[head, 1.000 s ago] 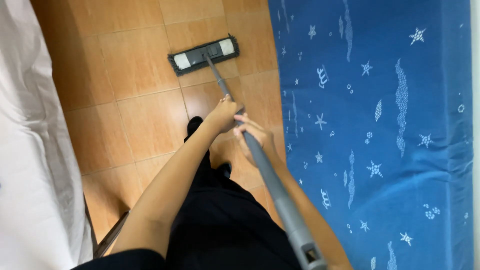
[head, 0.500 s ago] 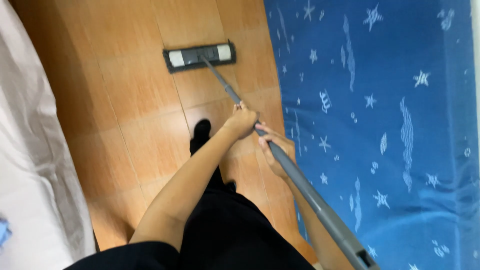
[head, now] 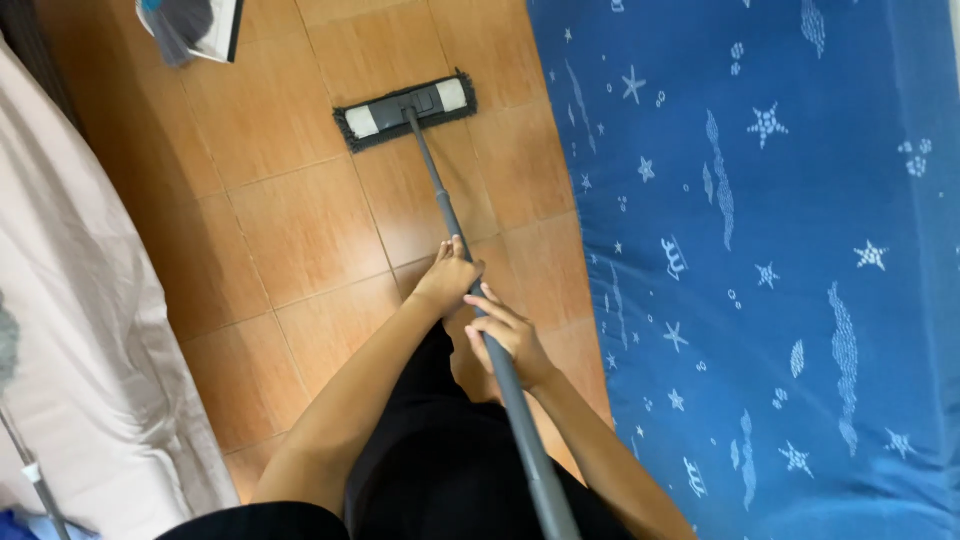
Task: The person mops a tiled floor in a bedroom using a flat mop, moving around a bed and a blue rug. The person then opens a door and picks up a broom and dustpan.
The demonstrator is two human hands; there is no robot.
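A flat mop with a grey pole (head: 440,205) runs from my hands to its rectangular dark head (head: 405,108), which lies flat on the orange-brown tiled floor (head: 300,230). My left hand (head: 447,278) is closed around the pole, higher up toward the head. My right hand (head: 508,335) grips the pole just below it, fingers partly spread over the shaft. Both forearms reach forward over my black clothing (head: 440,470).
A bed with a blue cover (head: 760,250) patterned with white stars fills the right side. A pale pink sheet (head: 70,330) hangs along the left. A dustpan with a brush (head: 195,25) lies on the floor at the top left.
The mop head has slid forward across the tiles, away from me. My arms have stretched out with it, and the dustpan has come into view at the top left.
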